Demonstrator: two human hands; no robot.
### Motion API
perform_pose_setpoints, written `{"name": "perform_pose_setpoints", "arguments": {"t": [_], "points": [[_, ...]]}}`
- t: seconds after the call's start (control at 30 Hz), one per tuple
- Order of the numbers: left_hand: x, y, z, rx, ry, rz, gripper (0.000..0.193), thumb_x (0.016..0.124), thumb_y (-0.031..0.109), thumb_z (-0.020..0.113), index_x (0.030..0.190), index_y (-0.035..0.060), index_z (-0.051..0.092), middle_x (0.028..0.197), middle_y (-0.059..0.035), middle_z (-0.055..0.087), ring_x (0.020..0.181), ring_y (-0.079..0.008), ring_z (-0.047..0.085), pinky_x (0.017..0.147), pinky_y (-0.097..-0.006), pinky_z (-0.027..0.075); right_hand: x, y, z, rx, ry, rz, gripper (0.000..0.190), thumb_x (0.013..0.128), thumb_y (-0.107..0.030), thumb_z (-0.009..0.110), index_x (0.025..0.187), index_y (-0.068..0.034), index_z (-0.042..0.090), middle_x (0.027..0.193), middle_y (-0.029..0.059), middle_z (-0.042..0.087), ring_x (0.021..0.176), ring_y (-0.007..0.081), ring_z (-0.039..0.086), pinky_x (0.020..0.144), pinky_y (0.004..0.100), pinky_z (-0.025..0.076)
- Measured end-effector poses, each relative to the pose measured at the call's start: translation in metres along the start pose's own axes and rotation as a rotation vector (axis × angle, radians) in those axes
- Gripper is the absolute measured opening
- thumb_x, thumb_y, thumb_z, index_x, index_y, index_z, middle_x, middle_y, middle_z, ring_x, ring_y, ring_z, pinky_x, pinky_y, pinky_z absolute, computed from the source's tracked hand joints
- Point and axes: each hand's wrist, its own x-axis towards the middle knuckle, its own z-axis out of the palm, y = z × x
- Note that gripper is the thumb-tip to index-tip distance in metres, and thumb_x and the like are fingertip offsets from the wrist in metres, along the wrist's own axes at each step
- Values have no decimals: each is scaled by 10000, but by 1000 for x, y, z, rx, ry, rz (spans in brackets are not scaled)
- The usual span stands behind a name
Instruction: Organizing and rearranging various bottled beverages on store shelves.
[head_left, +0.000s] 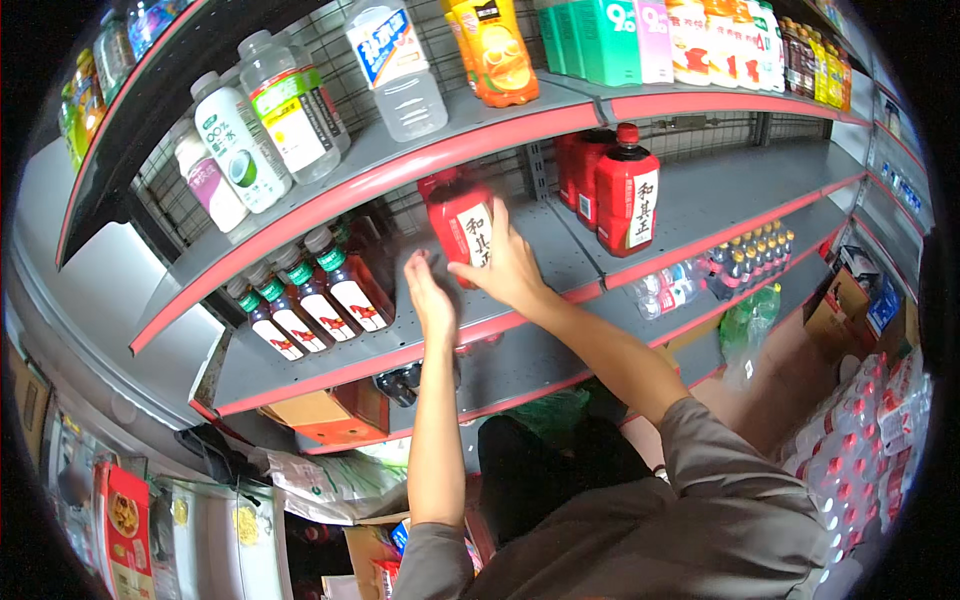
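My right hand (506, 259) is closed around a large red-labelled drink bottle (461, 221) that stands on the middle grey shelf, its upper part partly blurred. My left hand (430, 296) is raised just left of that bottle, fingers apart and holding nothing. To the left stand several dark drink bottles with green neck bands and white labels (358, 300). Right of my right hand, another red bottle (628, 195) stands near the shelf's front, with more red bottles (589, 176) behind it.
The upper shelf's red edge (375, 180) runs above my hands, holding a clear water bottle (401, 82), orange drink bottles (499, 56) and green cartons (611, 41). Below are shrink-wrapped bottles (671, 289) and a cardboard box (330, 416). Bottle packs (847, 465) stand at right.
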Motion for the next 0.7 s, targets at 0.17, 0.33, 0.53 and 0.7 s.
{"name": "perform_pose_setpoints", "arguments": {"t": [0.17, 0.33, 0.53, 0.7], "points": [[-9, 6, 0, 97, -60, -38, 411, 1049, 332, 549, 1232, -27, 628, 1196, -131, 669, 1148, -218, 591, 1055, -339, 414, -63, -5, -71, 72, 38, -18, 1257, 690, -314, 959, 1593, 19, 151, 1383, 312, 564, 1274, 438, 602, 1043, 471, 510], [-13, 12, -6, 126, -29, -57, 351, 974, 246, 676, 1197, -21, 630, 1133, -115, 659, 1059, -182, 592, 980, -313, 445, -123, -8, -154, 34, 195, -14, 1269, 645, -235, 994, 1590, 43, 193, 1419, 272, 563, 1336, 365, 578, 1089, 449, 477], [-11, 9, -3, 48, -56, -55, 279, 970, 161, 671, 1171, -26, 624, 1135, -106, 665, 1075, -188, 613, 1004, -313, 448, -118, 54, -239, -124, 345, -48, 1217, 706, -226, 962, 1600, 16, 172, 1371, 246, 615, 1218, 320, 662, 1048, 426, 518], [-12, 11, -2, 202, -23, 5, 283, 937, 165, 676, 1122, -45, 635, 1208, -184, 683, 1143, -258, 632, 1051, -348, 440, -76, 93, -272, -115, 374, -9, 1163, 744, -186, 938, 1604, -1, 176, 1370, 222, 621, 1198, 269, 666, 1013, 413, 551]]}}
